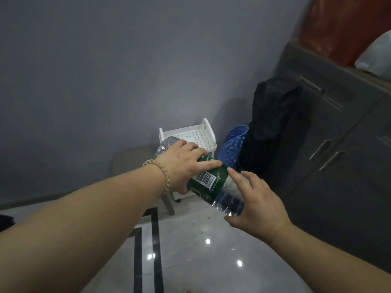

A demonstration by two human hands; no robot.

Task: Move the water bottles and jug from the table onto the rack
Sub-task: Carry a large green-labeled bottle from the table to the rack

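A clear water bottle (213,185) with a green label lies tilted in the air between my hands, its base toward me. My left hand (186,163) grips it around the label and upper part. My right hand (256,201) cups the lower end, fingers spread against the clear plastic. Behind them, by the grey wall, stands a small white rack (197,135) with a perforated top shelf that holds nothing I can see. The bottle's neck is hidden behind my left hand.
A blue dotted object (232,144) and a black bag (270,127) stand right of the rack. Dark grey cabinets (330,127) with metal handles run along the right. A stool (135,163) sits left of the rack. The floor (201,250) is glossy tile with dark stripes.
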